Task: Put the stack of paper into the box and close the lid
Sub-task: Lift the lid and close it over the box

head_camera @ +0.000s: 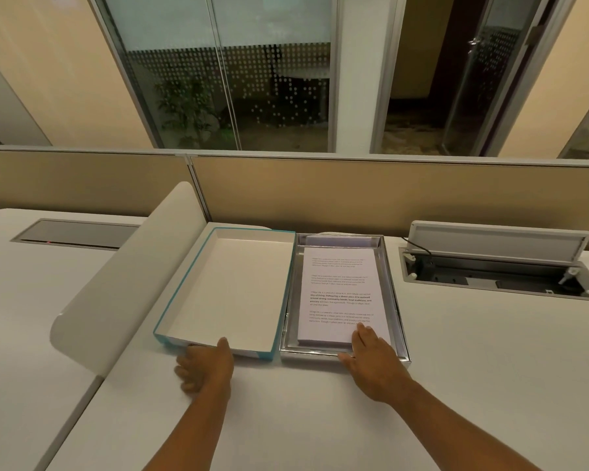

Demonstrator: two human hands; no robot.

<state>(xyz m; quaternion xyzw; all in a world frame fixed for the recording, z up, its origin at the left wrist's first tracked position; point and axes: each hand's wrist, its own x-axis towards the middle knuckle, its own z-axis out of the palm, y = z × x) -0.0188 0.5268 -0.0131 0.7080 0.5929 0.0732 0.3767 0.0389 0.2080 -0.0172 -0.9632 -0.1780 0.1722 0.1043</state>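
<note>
A stack of printed white paper (340,294) lies inside a shallow silver box (398,300) on the white desk. Just left of it, touching side by side, sits the teal-edged lid (184,287), upside down with its white inside showing. My left hand (204,367) grips the lid's near wall, thumb over the rim and fingers curled outside. My right hand (374,362) lies flat on the paper's near right corner, thumb along the box's front rim, holding nothing.
A curved white divider (126,283) rises just left of the lid. An open cable hatch (490,270) with its flap up lies at the right. A closed hatch (75,232) is at the far left. A beige partition (354,195) runs behind.
</note>
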